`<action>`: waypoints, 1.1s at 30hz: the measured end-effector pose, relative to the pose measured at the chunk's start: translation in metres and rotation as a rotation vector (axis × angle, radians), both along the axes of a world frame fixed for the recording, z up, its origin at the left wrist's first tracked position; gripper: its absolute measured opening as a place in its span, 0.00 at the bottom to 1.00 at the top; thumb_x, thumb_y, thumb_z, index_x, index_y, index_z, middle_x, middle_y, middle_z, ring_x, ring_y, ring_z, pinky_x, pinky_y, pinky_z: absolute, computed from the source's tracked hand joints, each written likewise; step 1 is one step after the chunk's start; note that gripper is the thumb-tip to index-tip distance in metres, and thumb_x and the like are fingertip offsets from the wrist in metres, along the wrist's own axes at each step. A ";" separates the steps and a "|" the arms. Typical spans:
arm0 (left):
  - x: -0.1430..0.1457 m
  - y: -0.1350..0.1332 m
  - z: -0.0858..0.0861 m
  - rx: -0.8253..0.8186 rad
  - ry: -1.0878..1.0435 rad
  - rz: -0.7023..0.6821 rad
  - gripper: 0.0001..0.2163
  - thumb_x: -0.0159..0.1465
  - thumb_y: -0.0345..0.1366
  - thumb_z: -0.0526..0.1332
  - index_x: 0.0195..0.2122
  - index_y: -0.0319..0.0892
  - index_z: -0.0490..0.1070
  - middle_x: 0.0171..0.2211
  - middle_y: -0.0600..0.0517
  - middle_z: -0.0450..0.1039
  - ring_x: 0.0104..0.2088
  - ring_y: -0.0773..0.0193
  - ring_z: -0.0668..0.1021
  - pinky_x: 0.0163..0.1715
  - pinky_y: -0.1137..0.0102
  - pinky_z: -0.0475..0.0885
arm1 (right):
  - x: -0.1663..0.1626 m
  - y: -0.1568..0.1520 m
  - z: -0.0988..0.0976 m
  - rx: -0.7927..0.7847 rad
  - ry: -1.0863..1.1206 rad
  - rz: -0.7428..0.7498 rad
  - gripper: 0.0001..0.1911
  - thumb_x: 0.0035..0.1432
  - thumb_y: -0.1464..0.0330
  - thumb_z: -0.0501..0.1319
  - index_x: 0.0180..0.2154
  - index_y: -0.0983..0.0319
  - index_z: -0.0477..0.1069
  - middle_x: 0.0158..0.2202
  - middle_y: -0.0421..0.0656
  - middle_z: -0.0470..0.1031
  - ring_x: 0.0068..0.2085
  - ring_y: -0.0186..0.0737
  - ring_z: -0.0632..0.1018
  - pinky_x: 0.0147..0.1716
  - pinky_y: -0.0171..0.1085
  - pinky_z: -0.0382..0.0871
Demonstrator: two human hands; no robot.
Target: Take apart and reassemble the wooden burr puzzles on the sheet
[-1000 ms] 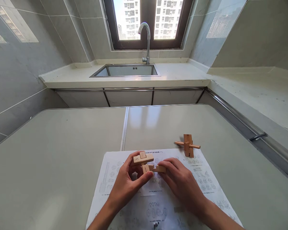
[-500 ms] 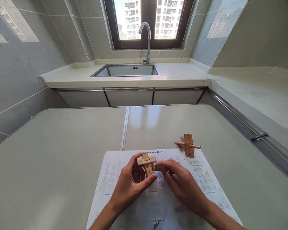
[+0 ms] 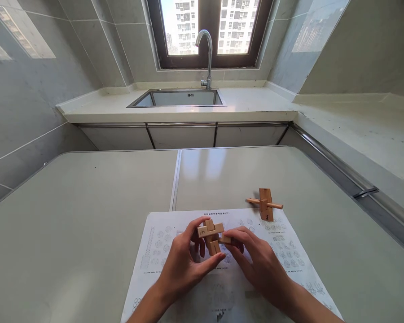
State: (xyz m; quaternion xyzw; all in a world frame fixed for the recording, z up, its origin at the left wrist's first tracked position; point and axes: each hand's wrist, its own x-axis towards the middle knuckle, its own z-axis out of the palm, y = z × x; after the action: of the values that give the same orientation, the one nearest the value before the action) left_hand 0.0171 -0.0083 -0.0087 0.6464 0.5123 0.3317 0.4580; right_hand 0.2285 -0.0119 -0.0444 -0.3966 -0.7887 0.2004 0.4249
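My left hand [image 3: 183, 264] is closed round a light wooden interlocking block puzzle [image 3: 211, 235], held just above a printed instruction sheet [image 3: 155, 251]. My right hand [image 3: 257, 264] pinches a wooden bar [image 3: 225, 239] that sticks out of the puzzle's right side. Thumb and fingers of both hands meet around the crossed blocks. A second, darker wooden cross puzzle [image 3: 265, 204] with a thin dowel through it stands on the table past the sheet's top right corner, untouched.
The sheet lies on a pale table [image 3: 87, 215] with a seam down its middle. Beyond it runs a counter with a steel sink [image 3: 177, 98] and a curved tap [image 3: 207, 54] under a window. Another counter [image 3: 357, 130] runs along the right.
The wooden bar in my right hand has slid leftward further into the puzzle, and both hands have drawn closer together. The puzzle has shifted slightly to the right and tilted.
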 end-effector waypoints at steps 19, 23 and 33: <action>-0.002 -0.001 -0.006 0.119 0.034 -0.074 0.29 0.60 0.37 0.73 0.60 0.50 0.66 0.33 0.55 0.74 0.31 0.64 0.73 0.31 0.71 0.72 | -0.002 -0.001 0.009 0.071 0.027 -0.004 0.11 0.74 0.74 0.55 0.54 0.58 0.67 0.37 0.42 0.80 0.33 0.38 0.82 0.31 0.35 0.77; -0.001 -0.001 -0.003 0.101 0.017 -0.077 0.28 0.60 0.38 0.74 0.60 0.50 0.66 0.33 0.55 0.75 0.32 0.63 0.75 0.32 0.71 0.72 | -0.001 0.000 0.011 0.046 0.038 0.009 0.12 0.74 0.74 0.55 0.54 0.57 0.68 0.36 0.42 0.80 0.31 0.38 0.82 0.29 0.35 0.78; -0.003 0.000 -0.008 0.168 0.098 -0.097 0.31 0.58 0.38 0.75 0.62 0.51 0.68 0.39 0.51 0.79 0.32 0.61 0.74 0.34 0.68 0.74 | 0.000 -0.001 0.008 0.079 0.028 0.030 0.11 0.73 0.75 0.57 0.52 0.57 0.68 0.39 0.44 0.83 0.32 0.39 0.82 0.31 0.36 0.77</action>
State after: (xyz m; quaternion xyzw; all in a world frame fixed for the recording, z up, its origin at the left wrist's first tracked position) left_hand 0.0137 -0.0087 -0.0166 0.7219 0.4725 0.3191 0.3922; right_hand 0.2286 -0.0124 -0.0360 -0.3648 -0.7959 0.1809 0.4480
